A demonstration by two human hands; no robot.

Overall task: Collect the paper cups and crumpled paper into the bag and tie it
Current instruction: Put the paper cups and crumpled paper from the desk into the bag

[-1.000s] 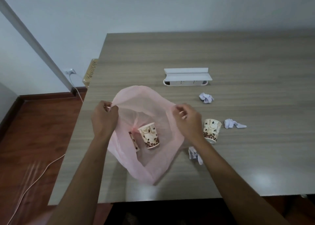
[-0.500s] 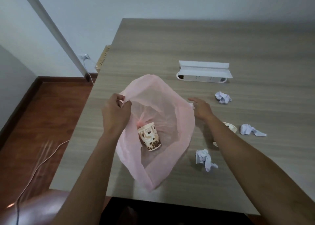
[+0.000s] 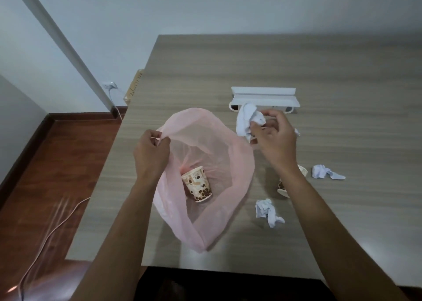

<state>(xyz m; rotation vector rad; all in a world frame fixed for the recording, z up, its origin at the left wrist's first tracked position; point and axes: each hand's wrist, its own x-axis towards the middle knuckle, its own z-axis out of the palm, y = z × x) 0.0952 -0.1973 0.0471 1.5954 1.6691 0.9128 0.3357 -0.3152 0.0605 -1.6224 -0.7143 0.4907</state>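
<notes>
Both forearms reach forward from the bottom of the view, bare. The left hand [image 3: 150,154] is raised, its fingers [image 3: 159,141] curled and pinching thin material at the thumb. The right hand [image 3: 272,138] is lifted farther forward, fingertips gathered round what it holds.

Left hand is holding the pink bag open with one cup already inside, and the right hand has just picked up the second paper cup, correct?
Not quite. The head view shows the right hand gripping a crumpled paper, not a cup. The second cup sits on the table, partly hidden behind the right forearm. The rest holds: the left hand holds the pink bag open with one cup inside.
</notes>
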